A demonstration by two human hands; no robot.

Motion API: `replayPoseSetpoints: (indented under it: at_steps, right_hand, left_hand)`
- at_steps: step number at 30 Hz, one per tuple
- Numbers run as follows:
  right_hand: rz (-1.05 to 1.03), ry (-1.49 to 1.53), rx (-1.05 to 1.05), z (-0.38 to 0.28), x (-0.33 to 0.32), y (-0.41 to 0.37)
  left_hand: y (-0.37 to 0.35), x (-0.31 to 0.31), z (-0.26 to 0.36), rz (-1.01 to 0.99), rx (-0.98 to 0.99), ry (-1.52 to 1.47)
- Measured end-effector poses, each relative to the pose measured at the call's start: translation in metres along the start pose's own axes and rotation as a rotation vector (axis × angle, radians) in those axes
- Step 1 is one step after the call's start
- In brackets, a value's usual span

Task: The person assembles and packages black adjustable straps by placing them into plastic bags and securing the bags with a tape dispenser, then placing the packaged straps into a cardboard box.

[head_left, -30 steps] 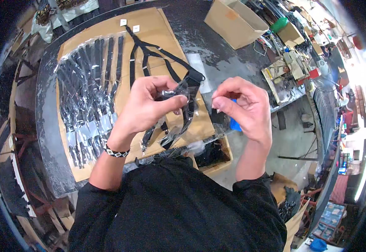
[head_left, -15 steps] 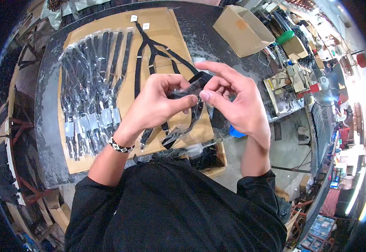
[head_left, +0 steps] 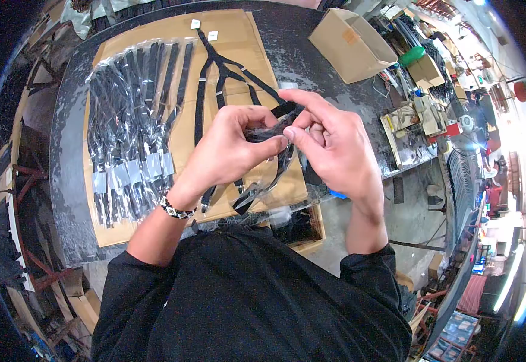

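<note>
In the head view, my left hand (head_left: 236, 145) pinches the clear plastic bag (head_left: 264, 186) between thumb and fingers. My right hand (head_left: 341, 148) is closed on the same bag, thumb tip close to the left thumb. Inside or against the bag runs a black elastic strap (head_left: 284, 109), partly covered by my fingers. Under the hands, black suspenders (head_left: 219, 60) lie spread on a cardboard sheet (head_left: 239, 36), clips toward me. To the left, several bagged suspenders (head_left: 133, 120) lie side by side in clear sleeves.
The cardboard lies on a worn black table (head_left: 73, 163). An open carton (head_left: 350, 45) stands at the table's back right, near a green object (head_left: 411, 55) and cluttered tools. Two small white tags (head_left: 195, 24) lie near the suspenders' top end.
My right hand's fingers have curled in slightly and the wrist has shifted a little left. The black strap between my hands sits flatter. Both hands keep their pinch on the bag.
</note>
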State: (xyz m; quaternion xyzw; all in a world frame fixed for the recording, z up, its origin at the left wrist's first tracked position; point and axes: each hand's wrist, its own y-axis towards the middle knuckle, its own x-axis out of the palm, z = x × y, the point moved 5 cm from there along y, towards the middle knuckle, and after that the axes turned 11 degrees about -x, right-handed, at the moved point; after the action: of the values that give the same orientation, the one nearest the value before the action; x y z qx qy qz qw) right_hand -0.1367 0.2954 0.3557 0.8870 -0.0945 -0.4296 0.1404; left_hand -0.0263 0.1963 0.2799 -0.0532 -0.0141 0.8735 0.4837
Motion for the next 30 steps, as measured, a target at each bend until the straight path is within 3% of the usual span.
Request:
replayPoseSetpoints:
  at_steps: [13,15,22,25,29,30]
  right_hand:
    - [0.015,-0.363,-0.129,-0.007,0.006,0.000]
    - [-0.016,-0.411,-0.050,-0.010,0.005,-0.002]
    - [0.149,-0.370,0.059,-0.005,0.000,-0.008]
    - [0.096,-0.315,0.168,-0.005,0.001,-0.005]
    - [0.413,0.401,0.066,0.023,0.006,-0.015]
    - [0.435,0.398,0.096,0.025,0.005,-0.017]
  left_hand:
    - [-0.003,0.000,0.005,0.027,0.023,-0.005]
    - [-0.003,-0.001,0.004,0.030,0.024,0.019]
    - [-0.010,-0.009,0.005,-0.121,-0.005,-0.317]
    - [-0.010,-0.014,0.003,-0.125,0.023,-0.323]
    - [-0.013,-0.018,0.006,-0.093,0.043,-0.284]
    - [-0.013,-0.019,0.005,-0.080,0.043,-0.273]
